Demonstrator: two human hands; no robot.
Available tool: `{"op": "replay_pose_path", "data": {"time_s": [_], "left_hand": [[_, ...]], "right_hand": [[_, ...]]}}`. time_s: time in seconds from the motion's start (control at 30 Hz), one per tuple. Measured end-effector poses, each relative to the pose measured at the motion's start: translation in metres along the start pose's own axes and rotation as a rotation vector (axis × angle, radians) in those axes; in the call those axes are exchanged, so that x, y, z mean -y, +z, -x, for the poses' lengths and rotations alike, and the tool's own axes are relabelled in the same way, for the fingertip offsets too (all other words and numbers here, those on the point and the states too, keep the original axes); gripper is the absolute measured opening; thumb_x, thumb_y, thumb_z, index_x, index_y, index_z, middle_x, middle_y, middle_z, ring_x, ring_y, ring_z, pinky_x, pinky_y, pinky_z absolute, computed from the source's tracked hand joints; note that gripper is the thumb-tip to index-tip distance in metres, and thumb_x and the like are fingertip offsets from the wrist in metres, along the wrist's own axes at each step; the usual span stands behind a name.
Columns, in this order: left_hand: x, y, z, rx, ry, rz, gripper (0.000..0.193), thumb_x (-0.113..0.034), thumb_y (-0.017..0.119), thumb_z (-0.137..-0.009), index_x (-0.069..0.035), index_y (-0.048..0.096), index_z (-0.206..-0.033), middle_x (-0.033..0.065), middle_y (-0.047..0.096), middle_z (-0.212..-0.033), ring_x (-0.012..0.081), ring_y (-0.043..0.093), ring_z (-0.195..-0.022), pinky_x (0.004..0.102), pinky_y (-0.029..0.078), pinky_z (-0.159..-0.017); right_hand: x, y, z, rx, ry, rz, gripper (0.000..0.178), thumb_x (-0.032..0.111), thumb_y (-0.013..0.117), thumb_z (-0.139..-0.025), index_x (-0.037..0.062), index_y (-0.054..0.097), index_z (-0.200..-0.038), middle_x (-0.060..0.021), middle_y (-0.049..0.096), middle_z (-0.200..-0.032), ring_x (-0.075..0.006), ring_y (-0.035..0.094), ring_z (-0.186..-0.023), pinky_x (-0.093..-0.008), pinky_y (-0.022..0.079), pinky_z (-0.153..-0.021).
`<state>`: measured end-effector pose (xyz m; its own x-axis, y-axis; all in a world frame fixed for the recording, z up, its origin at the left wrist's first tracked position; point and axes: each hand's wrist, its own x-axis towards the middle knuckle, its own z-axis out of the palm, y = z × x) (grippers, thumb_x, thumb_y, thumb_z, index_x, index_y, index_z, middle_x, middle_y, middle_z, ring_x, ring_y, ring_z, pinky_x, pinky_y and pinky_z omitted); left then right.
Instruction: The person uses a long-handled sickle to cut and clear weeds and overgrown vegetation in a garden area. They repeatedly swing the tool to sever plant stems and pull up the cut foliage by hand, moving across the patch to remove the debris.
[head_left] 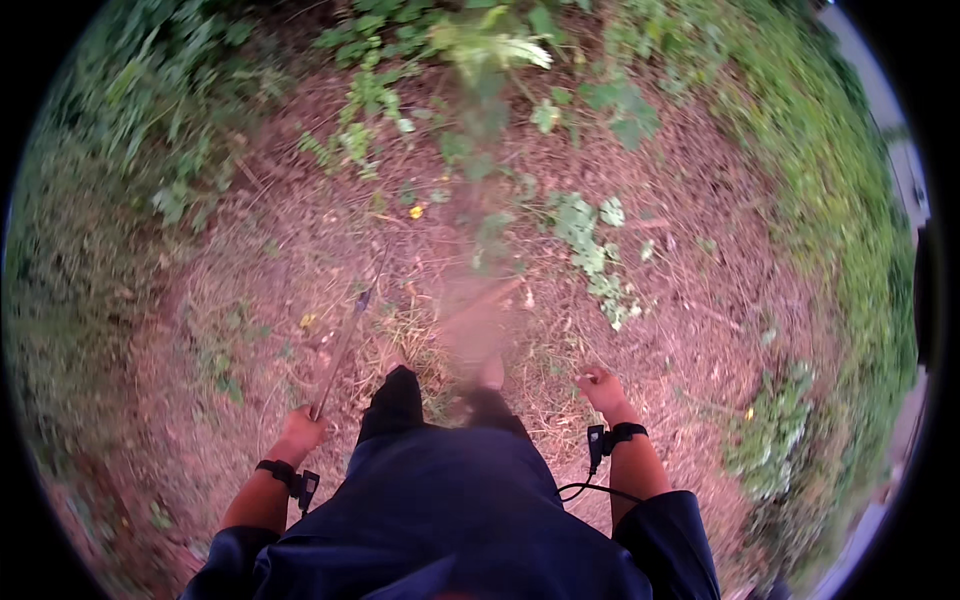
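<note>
My left hand (302, 432) is closed around the handle end of a long, thin tool (341, 352). Its brownish shaft slants forward and to the right, with a dark section and a narrow tip farther out; blur hides what kind of tool it is. On the other side, my right hand (604, 392) hangs above the ground with its fingers loosely curled in, and nothing shows in it. A black strap with a small device sits on each wrist.
Dry grass and cut stalks cover the reddish ground (690, 290). A low leafy vine (590, 250) lies ahead, right of centre. Green plants (150, 110) grow thickly at the far left, and grass (830, 150) lines the right. A bushy plant (775, 430) stands right of my right hand.
</note>
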<state>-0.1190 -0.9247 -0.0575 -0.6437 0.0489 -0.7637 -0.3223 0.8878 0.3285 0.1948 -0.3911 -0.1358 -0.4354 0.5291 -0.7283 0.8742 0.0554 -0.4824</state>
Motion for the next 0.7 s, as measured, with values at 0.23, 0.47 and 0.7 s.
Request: {"op": "replay_pose_path", "data": {"time_s": [0.23, 0.47, 0.7], "left_hand": [[0.086, -0.027, 0.015, -0.027, -0.39, 0.604, 0.02, -0.02, 0.067, -0.089, -0.004, 0.055, -0.089, 0.0043, 0.056, -0.065, 0.0126, 0.049, -0.047, 0.0285, 0.037, -0.04], [0.124, -0.061, -0.021, 0.001, -0.492, 0.749, 0.019, -0.021, 0.064, -0.091, -0.005, 0.055, -0.091, 0.0032, 0.056, -0.065, 0.0126, 0.049, -0.047, 0.0288, 0.037, -0.04], [0.116, -0.086, -0.049, 0.042, -0.415, 0.851, 0.019, -0.02, 0.064, -0.091, -0.002, 0.058, -0.095, 0.0044, 0.057, -0.067, 0.0127, 0.049, -0.049, 0.0283, 0.037, -0.04]], "right_hand": [[0.16, 0.093, -0.04, 0.246, -0.069, 0.143, 0.057, 0.038, 0.07, -0.086, 0.0033, 0.057, -0.13, -0.0123, 0.071, -0.09, -0.017, 0.068, -0.073, -0.0307, 0.054, -0.066], [0.306, 0.175, -0.039, 0.292, -0.351, 0.543, 0.055, 0.037, 0.069, -0.088, 0.0041, 0.056, -0.131, -0.016, 0.071, -0.103, -0.0216, 0.07, -0.091, -0.0334, 0.054, -0.079], [0.414, 0.204, -0.019, 0.352, -0.499, 0.678, 0.058, 0.039, 0.068, -0.087, 0.0046, 0.055, -0.132, -0.0153, 0.071, -0.105, -0.027, 0.068, -0.099, -0.0351, 0.052, -0.087]]}}
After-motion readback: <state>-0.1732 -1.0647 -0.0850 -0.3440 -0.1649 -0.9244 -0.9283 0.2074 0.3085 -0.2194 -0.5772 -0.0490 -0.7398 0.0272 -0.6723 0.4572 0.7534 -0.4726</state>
